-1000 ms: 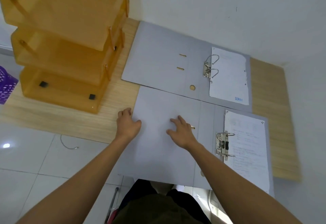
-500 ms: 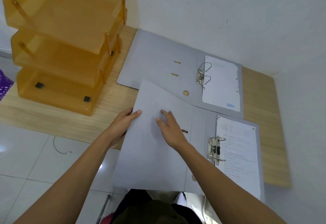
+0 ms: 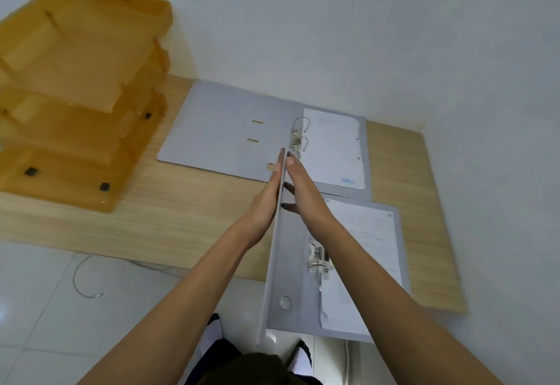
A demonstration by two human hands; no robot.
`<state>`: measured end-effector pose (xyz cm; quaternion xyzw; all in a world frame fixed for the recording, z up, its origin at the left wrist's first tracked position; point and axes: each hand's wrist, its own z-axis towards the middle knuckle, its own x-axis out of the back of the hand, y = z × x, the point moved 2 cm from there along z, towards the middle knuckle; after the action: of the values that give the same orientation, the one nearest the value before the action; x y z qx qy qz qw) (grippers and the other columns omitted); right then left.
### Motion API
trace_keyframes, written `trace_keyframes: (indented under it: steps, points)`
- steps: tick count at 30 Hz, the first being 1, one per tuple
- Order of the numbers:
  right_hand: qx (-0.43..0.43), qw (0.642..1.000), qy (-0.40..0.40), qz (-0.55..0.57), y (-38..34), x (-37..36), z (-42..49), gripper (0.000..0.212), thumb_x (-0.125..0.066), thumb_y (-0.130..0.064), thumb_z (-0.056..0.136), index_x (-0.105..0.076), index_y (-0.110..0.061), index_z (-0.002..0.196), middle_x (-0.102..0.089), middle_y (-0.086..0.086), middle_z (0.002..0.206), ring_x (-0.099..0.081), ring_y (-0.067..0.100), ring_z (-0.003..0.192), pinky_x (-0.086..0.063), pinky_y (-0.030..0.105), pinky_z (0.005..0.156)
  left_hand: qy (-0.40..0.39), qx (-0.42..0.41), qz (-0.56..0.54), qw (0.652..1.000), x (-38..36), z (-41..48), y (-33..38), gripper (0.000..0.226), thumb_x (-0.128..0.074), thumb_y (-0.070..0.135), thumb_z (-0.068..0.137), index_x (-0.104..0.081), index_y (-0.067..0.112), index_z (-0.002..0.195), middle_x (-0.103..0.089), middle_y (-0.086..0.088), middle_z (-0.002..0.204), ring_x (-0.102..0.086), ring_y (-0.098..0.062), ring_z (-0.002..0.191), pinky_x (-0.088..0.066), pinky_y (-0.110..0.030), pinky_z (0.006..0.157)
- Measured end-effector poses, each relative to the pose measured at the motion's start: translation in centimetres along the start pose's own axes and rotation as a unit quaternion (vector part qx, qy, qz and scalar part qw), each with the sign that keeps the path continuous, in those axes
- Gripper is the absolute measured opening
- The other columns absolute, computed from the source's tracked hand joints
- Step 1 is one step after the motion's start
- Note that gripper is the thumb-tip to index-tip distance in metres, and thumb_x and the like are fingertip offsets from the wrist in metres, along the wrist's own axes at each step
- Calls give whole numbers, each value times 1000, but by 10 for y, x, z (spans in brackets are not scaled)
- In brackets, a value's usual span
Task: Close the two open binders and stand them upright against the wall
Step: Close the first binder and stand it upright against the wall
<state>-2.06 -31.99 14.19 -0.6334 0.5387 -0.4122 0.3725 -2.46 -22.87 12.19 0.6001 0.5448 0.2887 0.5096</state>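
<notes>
- The near binder (image 3: 291, 266) lies at 5 o'clock on the worktop (image 3: 181, 218), its front cover raised on edge.
- The left hand (image 3: 265, 200) and right hand (image 3: 306, 197) press flat on either side of that cover, fingers straight, neither grip curled.
- The far binder (image 3: 224, 130) lies open at 12 o'clock by the wall (image 3: 333, 36).
- An amber tray stack (image 3: 75, 88) stands at 10 o'clock.

to my left a translucent orange three-tier letter tray (image 3: 75, 88) stands on the light wooden desktop (image 3: 188, 218) against the white wall (image 3: 333, 21), above a thin wire (image 3: 81, 281) curling across white floor tiles (image 3: 39, 309).
</notes>
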Motion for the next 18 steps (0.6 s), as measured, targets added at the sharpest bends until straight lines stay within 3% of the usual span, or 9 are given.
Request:
trace_keyframes:
  steps: [2, 4, 6, 9, 13, 16, 18]
  points:
    - [-23, 998, 11, 59, 6, 38, -15, 72, -43, -71, 89, -37, -40, 153, -44, -13, 157, -48, 13, 138, -45, 45, 109, -27, -14, 72, 997, -38, 4, -20, 64, -20, 66, 99, -13, 47, 160, -12, 26, 165, -15, -1, 155, -18, -21, 122]
    - [-35, 987, 27, 155, 18, 79, -27, 65, -55, -60, 88, -52, -29, 145, -61, -4, 143, -59, 18, 131, -46, 43, 109, -42, -6, 169, 985, -65, 8, -55, 63, -18, 61, 102, 0, 46, 160, 3, 23, 169, 0, -5, 157, -6, -37, 128]
    - [-30, 975, 52, 214, 34, 128, -42, 45, -59, -36, 93, -61, -17, 134, -72, 7, 128, -68, 27, 119, -52, 44, 102, -17, 19, 280, 960, -85, 8, -91, 62, -18, 59, 103, 7, 46, 158, 12, 17, 170, 10, -12, 158, 4, -50, 126]
    - [-39, 983, 101, 147, 61, 185, -59, 35, -59, -10, 93, -63, -13, 128, -75, 10, 120, -73, 29, 106, -60, 43, 90, 35, 32, 364, 930, -90, 1, -129, 66, -24, 58, 103, 4, 41, 160, 12, 13, 171, 12, -16, 158, 0, -58, 125]
    - [-32, 986, 165, 0, 102, 232, -70, 35, -62, -5, 92, -62, -18, 125, -72, 10, 123, -70, 24, 102, -57, 38, 90, 102, 42, 362, 926, -86, -18, -160, 78, -37, 64, 97, -3, 38, 163, 3, 5, 173, -3, -23, 159, -11, -50, 126]
    - [-45, 979, 188, -65, 134, 254, -70, 41, -66, -14, 93, -57, -11, 132, -67, 11, 130, -65, 21, 106, -50, 29, 90, 147, 65, 302, 940, -88, -31, -168, 89, -54, 65, 91, -10, 37, 162, -25, -1, 169, -37, -25, 149, -34, -42, 115]
    - [-74, 969, 208, -114, 153, 265, -72, 57, -69, -23, 92, -47, -11, 144, -62, 9, 138, -62, 25, 117, -46, 26, 91, 155, 65, 299, 939, -94, -35, -170, 93, -62, 60, 88, -12, 34, 162, -37, 0, 163, -44, -25, 145, -38, -41, 112]
